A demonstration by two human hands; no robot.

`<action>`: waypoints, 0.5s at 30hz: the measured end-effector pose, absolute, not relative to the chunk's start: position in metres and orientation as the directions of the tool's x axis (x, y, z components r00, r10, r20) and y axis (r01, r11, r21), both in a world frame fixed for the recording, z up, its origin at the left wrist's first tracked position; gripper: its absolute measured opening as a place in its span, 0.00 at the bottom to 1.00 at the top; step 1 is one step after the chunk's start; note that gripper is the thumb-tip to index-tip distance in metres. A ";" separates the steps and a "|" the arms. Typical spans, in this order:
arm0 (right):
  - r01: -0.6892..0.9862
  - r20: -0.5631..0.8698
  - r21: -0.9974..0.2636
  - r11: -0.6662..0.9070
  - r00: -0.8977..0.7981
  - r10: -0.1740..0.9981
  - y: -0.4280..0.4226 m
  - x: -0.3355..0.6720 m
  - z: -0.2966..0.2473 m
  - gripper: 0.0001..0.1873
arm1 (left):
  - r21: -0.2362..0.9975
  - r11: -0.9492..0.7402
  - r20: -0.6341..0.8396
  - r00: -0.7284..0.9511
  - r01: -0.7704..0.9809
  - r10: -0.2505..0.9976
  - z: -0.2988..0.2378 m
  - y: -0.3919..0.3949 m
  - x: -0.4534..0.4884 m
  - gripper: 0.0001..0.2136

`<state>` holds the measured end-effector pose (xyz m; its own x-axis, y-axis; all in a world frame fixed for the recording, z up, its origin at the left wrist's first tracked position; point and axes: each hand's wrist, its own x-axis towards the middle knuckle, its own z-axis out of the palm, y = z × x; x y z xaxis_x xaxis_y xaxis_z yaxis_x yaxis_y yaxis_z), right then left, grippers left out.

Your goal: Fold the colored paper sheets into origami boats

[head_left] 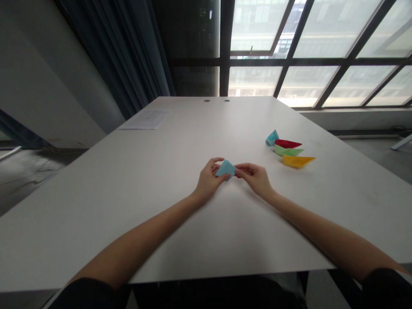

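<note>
A small folded piece of light blue paper (225, 168) is held just above the white table (144, 180), near its middle. My left hand (208, 179) pinches its left side with thumb and fingers. My right hand (254, 177) pinches its right corner. Both hands are closed on the paper, with my forearms resting over the table's near edge.
To the right lie folded paper boats in a row: a teal one (272, 137), a red one (287, 143), a green one (288, 151) and a yellow one (298, 161). A printed sheet (144, 119) lies at the far left corner. Windows and a dark curtain stand behind.
</note>
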<state>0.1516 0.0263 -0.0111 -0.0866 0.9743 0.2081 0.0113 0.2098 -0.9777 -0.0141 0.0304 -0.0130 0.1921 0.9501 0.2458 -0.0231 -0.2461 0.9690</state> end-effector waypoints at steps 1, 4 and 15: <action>0.002 0.212 -0.977 0.213 -0.089 0.973 0.026 0.151 -0.011 0.13 | 0.972 -0.232 0.235 0.194 -0.041 0.952 -0.013 0.031 -0.014 0.21; -0.017 0.211 -0.977 0.210 -0.101 0.972 0.026 0.152 -0.011 0.13 | 0.979 -0.194 0.204 0.217 -0.067 0.955 -0.014 0.033 -0.014 0.16; 0.198 0.278 -0.933 0.299 -0.127 0.952 0.027 0.154 -0.014 0.15 | 0.983 -0.182 0.176 0.247 0.000 0.953 -0.014 0.033 -0.015 0.11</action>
